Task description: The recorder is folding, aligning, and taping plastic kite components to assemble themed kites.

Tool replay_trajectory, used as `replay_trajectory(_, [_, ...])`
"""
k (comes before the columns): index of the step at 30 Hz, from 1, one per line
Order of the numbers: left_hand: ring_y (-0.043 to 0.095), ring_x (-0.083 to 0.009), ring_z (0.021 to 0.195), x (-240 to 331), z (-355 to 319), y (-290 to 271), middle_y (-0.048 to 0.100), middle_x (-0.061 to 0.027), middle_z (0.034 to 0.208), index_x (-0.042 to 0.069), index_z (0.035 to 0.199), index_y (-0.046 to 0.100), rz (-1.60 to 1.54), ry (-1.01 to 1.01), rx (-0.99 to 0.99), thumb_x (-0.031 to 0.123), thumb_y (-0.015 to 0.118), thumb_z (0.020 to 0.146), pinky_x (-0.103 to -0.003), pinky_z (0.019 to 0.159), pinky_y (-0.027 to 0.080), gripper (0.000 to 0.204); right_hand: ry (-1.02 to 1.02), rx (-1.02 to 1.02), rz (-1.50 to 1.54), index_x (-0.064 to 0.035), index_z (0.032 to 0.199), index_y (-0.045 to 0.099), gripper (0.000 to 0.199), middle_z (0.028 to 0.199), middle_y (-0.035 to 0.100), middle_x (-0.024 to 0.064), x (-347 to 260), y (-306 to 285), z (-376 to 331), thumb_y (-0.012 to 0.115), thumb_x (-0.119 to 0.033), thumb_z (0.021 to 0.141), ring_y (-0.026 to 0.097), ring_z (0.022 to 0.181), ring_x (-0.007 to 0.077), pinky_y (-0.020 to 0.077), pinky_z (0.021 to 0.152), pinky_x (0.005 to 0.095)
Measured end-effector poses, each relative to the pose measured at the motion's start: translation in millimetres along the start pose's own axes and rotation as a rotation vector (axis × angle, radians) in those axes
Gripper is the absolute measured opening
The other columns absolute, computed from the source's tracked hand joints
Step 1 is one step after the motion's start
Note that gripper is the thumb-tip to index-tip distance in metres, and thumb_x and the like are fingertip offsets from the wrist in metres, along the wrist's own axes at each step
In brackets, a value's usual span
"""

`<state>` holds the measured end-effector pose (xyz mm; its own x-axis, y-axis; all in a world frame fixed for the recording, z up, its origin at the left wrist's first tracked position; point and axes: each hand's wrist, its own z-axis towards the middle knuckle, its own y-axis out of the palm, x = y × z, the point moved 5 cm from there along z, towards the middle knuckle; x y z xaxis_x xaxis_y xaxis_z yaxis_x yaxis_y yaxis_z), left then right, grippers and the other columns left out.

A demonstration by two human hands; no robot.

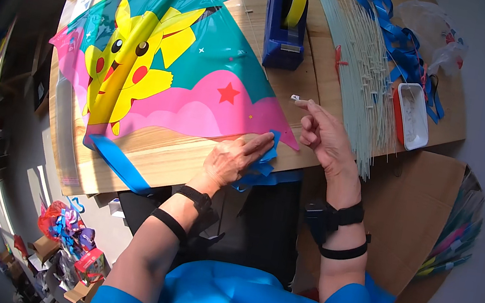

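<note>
A kite (pixel 193 83) in pink and green, printed with a yellow cartoon figure, lies spread on the wooden table. My left hand (pixel 234 158) rests at the table's near edge beside the kite's right corner, its fingers stretched out over folded blue strips (pixel 263 166). Whether it grips any of them I cannot tell. To the right of that corner, my right hand (pixel 328 138) is raised over the table. Thumb and forefinger pinch a small white piece (pixel 295 97), too small to name. A blue ribbon tail (pixel 120 165) hangs from the kite's lower left corner.
Beyond my hands stands a blue tape dispenser (pixel 282 50) with yellow tape. Thin pale rods (pixel 357 68) lie bundled to the right, near blue ribbon (pixel 402 47) and a red-and-white tray (pixel 414 115). A cardboard box (pixel 384 218) stands below the table's right side.
</note>
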<state>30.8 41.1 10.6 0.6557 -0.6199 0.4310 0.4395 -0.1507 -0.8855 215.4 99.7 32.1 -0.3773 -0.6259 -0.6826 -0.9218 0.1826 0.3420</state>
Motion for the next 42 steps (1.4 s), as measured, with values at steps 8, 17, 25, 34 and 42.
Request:
replay_trajectory(8, [0.067,-0.0155,0.078,3,2,-1,0.054,0.0029,0.134,0.023,0.124,0.064,0.097,0.006,0.119,0.007,0.061,0.079,-0.029,0.058,0.055,0.048,0.108,-0.168,0.084,-0.0019,0.120,0.061,0.025,0.056,0.040,-0.0067,50,-10,-23,0.051,-0.015,0.101,0.031,0.042,0.0023,0.0228,0.041,0.0194])
replay_trajectory(17, [0.066,-0.0170,0.073,1,0,4,0.054,0.0017,0.126,0.027,0.122,0.065,0.126,-0.018,0.122,0.006,0.061,0.079,-0.030,0.055,0.054,0.048,0.156,-0.152,0.073,-0.0007,0.121,0.059,0.026,0.054,0.038,-0.0070,64,-10,-16,0.049,-0.013,0.101,0.029,0.040,0.0020,0.0215,0.039,0.0197])
replay_trajectory(25, [0.062,-0.0159,0.103,0,-1,7,0.051,0.0013,0.136,0.020,0.130,0.058,0.088,0.000,0.036,0.018,0.065,0.076,-0.030,0.073,0.056,0.054,0.159,-0.128,0.077,-0.0008,0.120,0.059,0.026,0.054,0.039,-0.0071,71,-8,-14,0.049,-0.013,0.101,0.029,0.040,0.0021,0.0215,0.040,0.0197])
replay_trajectory(34, [0.062,-0.0150,0.102,-2,-2,9,0.053,0.0049,0.135,0.020,0.128,0.060,0.064,0.000,0.013,0.032,0.077,0.063,-0.030,0.073,0.056,0.068,0.087,-0.033,-0.041,-0.0013,0.119,0.062,0.025,0.055,0.040,-0.0072,71,-12,-12,0.050,-0.014,0.101,0.030,0.041,0.0013,0.0210,0.039,0.0199])
replay_trajectory(42, [0.062,-0.0146,0.090,0,-1,8,0.053,0.0073,0.136,0.020,0.130,0.060,0.092,-0.005,-0.053,0.032,0.076,0.063,-0.029,0.068,0.056,0.070,0.062,-0.005,-0.102,-0.0011,0.117,0.064,0.025,0.056,0.040,-0.0081,69,-10,-11,0.050,-0.013,0.101,0.030,0.042,0.0005,0.0206,0.039,0.0195])
